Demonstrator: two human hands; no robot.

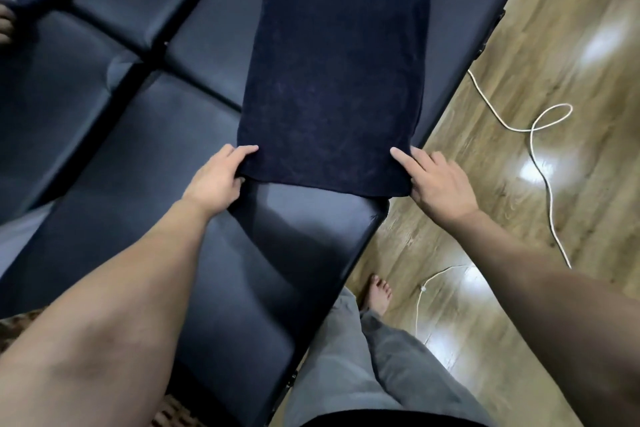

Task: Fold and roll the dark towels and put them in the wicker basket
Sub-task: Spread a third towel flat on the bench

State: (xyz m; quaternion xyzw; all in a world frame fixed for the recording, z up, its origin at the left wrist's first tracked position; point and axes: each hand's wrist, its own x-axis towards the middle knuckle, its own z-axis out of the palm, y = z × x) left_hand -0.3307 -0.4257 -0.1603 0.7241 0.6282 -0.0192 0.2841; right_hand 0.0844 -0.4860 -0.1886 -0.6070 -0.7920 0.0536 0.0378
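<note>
Padded bench (pixel 194 121) bears dark towel (pixel 332 73) lying lengthwise, away from person.

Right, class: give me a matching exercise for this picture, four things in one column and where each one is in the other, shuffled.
Things:
1. dark towel
2. white cord
3. left hand
4. right hand

Places:
A. on the wooden floor
B. at the towel's near right corner
C. spread along the padded bench
D. at the towel's near left corner

Pairs: 1-C, 2-A, 3-D, 4-B
</note>
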